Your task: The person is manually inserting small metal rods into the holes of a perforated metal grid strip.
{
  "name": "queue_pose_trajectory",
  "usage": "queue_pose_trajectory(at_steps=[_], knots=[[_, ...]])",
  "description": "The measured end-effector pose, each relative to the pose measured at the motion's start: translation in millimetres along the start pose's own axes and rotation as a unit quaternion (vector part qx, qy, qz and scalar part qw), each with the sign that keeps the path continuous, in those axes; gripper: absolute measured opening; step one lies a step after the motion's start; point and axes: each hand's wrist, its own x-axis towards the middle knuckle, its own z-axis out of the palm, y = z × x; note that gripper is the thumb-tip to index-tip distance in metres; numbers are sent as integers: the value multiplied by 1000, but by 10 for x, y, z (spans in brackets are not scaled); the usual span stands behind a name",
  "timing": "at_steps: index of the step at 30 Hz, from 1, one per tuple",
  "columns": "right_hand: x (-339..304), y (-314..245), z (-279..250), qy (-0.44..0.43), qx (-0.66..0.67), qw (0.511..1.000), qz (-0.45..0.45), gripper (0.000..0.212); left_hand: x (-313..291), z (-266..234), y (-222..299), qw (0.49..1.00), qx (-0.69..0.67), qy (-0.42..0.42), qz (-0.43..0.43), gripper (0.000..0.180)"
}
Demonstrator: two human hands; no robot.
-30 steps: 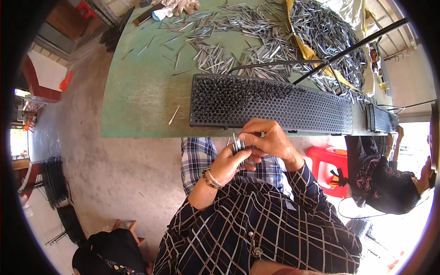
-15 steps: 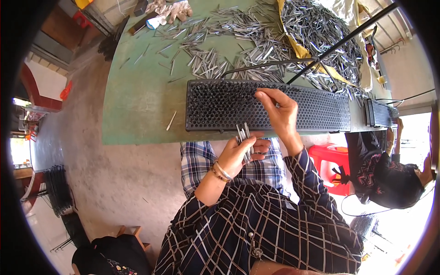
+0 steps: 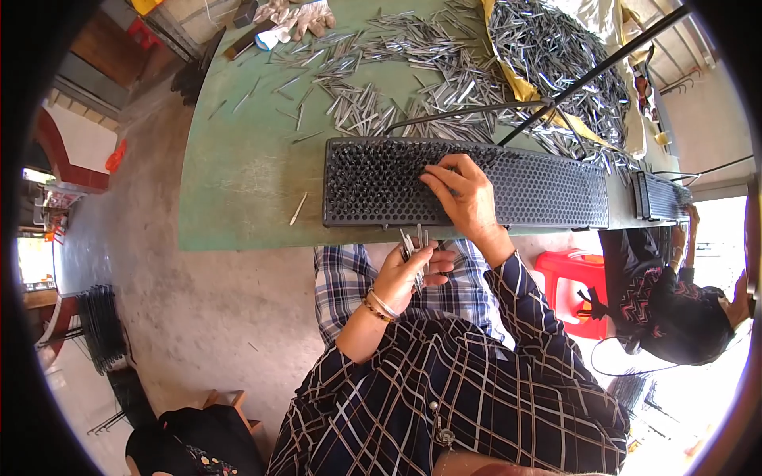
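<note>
A long black rack (image 3: 548,189), full of small holes, lies along the near edge of the green table. Its left part looks filled with dark pieces; the holes further right look bare. My right hand (image 3: 467,198) is over the middle-left of the rack, thumb and fingertips pinched together at the holes. Whatever is between those fingertips is too small to make out. Just below the table edge, my left hand (image 3: 403,274) holds a small bunch of thin metal strips (image 3: 413,242), their ends poking up past the thumb.
Loose metal strips (image 3: 361,111) lie scattered behind the rack, beside a yellow-edged sack (image 3: 567,71) heaped with more. A black rod frame (image 3: 603,71) slants over them. Gloves (image 3: 305,17) lie far left. On the right are a red stool (image 3: 567,278) and a co-worker (image 3: 675,301) at another rack.
My right hand has moved left and slightly down, its fingertips now lower on the rack. My left hand, still holding the strips, has shifted slightly left and down.
</note>
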Motion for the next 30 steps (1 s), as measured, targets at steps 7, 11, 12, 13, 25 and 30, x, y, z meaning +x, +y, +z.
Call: queue_pose_trajectory(at_steps=[7,11,12,13,25,30], knots=[[-8,-27,-45,-10,-4,1000,-11,17,-15,9,17,999,-13,-13,26,23],[-85,-161,-233,-142,189,963,128,19,-48,15,62,999,-6,-5,47,24],[-114,-205,-290,-198,224,945,134,21,-52,31,75,998,-11,-2,55,24],[-176,-219,-291,-198,223,945,135,21,-60,46,92,998,-11,-3,54,24],[-117,-103,-430,-204,310,882,290,21,6,176,128,998,40,-51,-4,33],[-80,-76,-424,-167,343,871,309,19,78,186,167,996,62,-64,10,33]])
